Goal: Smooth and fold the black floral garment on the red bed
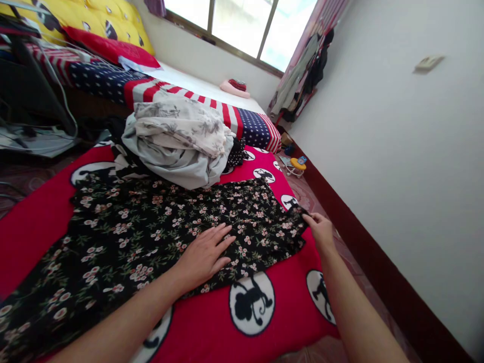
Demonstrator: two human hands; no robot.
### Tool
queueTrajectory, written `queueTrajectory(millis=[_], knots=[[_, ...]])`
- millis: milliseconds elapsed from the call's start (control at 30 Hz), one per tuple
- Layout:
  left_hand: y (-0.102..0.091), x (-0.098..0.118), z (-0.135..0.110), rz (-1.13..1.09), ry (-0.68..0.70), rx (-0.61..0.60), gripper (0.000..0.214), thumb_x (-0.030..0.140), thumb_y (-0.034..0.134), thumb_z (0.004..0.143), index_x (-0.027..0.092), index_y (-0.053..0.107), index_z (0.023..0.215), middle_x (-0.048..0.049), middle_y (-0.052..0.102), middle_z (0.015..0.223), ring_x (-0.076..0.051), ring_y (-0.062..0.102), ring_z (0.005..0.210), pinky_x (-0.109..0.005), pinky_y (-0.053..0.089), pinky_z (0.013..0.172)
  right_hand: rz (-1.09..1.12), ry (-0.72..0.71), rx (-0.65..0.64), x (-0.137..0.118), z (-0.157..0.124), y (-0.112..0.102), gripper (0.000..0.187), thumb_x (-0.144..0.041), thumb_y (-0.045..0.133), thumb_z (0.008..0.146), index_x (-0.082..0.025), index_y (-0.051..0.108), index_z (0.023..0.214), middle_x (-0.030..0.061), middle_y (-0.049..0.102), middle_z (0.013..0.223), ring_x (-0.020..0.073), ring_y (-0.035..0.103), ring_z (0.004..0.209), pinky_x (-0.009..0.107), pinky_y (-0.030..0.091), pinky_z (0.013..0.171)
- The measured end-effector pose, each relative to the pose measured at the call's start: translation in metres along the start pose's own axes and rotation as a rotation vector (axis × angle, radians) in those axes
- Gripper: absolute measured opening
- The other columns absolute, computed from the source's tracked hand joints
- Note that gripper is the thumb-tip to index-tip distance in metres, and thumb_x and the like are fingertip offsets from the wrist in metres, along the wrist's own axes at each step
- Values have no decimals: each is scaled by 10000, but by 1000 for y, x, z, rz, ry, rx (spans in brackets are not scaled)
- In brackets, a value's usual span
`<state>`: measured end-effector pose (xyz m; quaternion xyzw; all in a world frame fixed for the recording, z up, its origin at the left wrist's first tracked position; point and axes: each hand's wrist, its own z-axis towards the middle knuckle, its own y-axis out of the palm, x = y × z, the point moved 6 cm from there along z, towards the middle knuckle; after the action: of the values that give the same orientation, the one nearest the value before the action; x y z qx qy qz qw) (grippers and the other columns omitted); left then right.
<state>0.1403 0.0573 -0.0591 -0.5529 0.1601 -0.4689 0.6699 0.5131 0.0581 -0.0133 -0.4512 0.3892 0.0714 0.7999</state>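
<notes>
A: What lies in front of the person?

B: A black floral garment [151,227], spread flat on a red blanket [212,327] printed with white circles holding black monkey figures. I will place everything by that garment.

A: And the hands?

B: The left hand [206,254] rests palm down on the garment's near edge, fingers spread wide and flat, holding nothing, only pressing the cloth. The right hand [320,229] is at the garment's far right corner, fingers drawn narrow and pinching the edge of the fabric there.

A: Is the garment smooth?

B: Mostly flat, with light wrinkles between the two hands. Its left end runs off toward the lower left of the view.

A: What sits behind it?

B: A heap of clothes [181,141] touches the garment's far edge: a pale grey piece under a cream one with a grey leaf print. Beyond the heap is a mattress with a stars-and-stripes cover [242,118], and further left a red pillow [113,50].

A: Anything to the right of the garment?

B: A white wall [397,151] with a dark red skirting, well apart from the cloth, and a small yellow toy [298,165] on the floor past the far right corner.
</notes>
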Motion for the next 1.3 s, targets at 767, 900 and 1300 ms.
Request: queueTrajectory(millis=[767, 900, 1300], knots=[[-106, -11, -133, 24, -250, 90, 391, 225, 551, 903, 263, 542, 1292, -87, 513, 1397, -233, 477, 1287, -432, 407, 1074, 169, -646, -357, -106, -146, 100, 151, -349, 558, 898, -259, 664, 956, 83, 615, 1208, 271, 575, 1138, 486, 457, 991], [-143, -33, -195, 156, -463, 190, 425, 274, 642, 827, 253, 563, 1244, -74, 610, 1219, -240, 578, 1119, -399, 479, 969, 205, -688, -331, -124, -153, 93, 114, -334, 585, 881, -274, 668, 930, 87, 641, 1122, 276, 603, 1055, 494, 481, 940], [-148, -69, -233, 150, -550, 267, 221, 147, 456, 843, 201, 668, 810, -33, 651, 928, -154, 626, 884, -252, 494, 799, 278, -1148, -998, -255, -266, 151, 262, -302, 662, 835, -241, 637, 1089, 67, 609, 1277, 249, 501, 1220, 453, 395, 1042]])
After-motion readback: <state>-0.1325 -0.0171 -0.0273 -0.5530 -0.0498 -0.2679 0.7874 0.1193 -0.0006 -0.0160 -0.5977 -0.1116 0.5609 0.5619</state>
